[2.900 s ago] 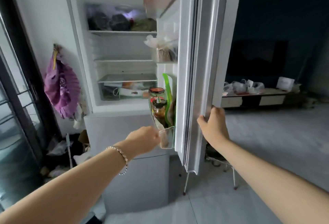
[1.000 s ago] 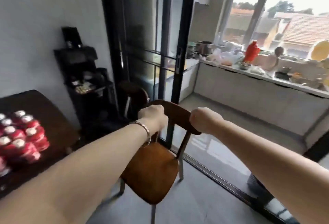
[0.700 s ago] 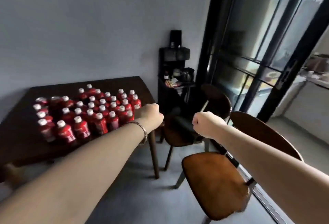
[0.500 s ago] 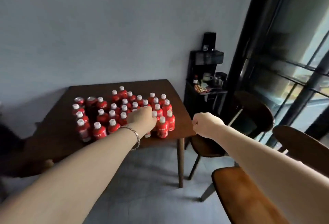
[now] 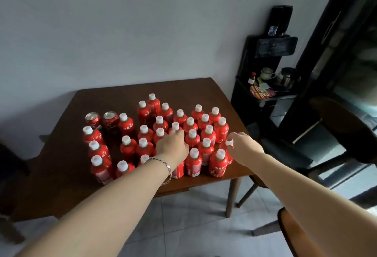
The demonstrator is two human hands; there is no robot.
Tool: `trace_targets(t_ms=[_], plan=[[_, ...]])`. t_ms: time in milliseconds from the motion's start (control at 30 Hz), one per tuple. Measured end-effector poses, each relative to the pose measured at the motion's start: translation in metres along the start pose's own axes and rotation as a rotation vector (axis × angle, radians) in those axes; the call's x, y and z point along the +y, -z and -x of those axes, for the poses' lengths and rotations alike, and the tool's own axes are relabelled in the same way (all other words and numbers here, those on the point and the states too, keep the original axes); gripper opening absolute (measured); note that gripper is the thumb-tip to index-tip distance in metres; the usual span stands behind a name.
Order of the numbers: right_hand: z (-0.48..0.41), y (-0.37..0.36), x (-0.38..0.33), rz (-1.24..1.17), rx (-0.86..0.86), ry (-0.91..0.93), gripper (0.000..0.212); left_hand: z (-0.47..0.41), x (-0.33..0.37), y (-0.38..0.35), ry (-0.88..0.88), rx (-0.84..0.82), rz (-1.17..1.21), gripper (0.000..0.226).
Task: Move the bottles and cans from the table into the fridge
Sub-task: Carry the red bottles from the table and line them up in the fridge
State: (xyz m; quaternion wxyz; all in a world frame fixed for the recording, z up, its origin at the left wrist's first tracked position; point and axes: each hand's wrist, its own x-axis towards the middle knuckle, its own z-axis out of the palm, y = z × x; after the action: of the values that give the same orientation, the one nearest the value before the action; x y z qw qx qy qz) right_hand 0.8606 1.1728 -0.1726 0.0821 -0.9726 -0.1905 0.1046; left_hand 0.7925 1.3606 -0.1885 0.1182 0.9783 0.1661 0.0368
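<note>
Several red bottles (image 5: 191,138) with white caps stand packed together on the dark wooden table (image 5: 61,177). Two red cans (image 5: 102,119) sit at the group's back left. My left hand (image 5: 172,146), with a bracelet on the wrist, is down in the middle of the group, its fingers curled over the top of a bottle (image 5: 177,170) that it mostly hides. My right hand (image 5: 243,149) is at the group's right front edge and curls round the neck of a bottle (image 5: 229,143), whose cap shows by the thumb. The fridge is out of view.
A black shelf unit (image 5: 265,85) with a teapot and small items stands right of the table against the wall. A dark chair (image 5: 334,134) is tucked in at the table's right side. An orange chair seat (image 5: 295,236) is at bottom right. Dark-framed glass doors (image 5: 346,56) fill the right edge.
I turned from the open fridge past the chairs to the table. Both hands, fists in the air half a second ago, have come down onto the bottles.
</note>
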Motion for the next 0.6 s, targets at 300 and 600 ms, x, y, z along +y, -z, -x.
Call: trace_targets(t_ms=[300,600], plan=[[-0.160,-0.043,-0.002,0.082,-0.140,0.249,0.047,-0.115,-0.030,-0.074,0.000,-0.028,-0.163,0.041],[-0.211,-0.102,-0.029,0.272,-0.282,0.323,0.060,-0.150,-0.062,-0.126,-0.076,-0.303,-0.199,0.061]])
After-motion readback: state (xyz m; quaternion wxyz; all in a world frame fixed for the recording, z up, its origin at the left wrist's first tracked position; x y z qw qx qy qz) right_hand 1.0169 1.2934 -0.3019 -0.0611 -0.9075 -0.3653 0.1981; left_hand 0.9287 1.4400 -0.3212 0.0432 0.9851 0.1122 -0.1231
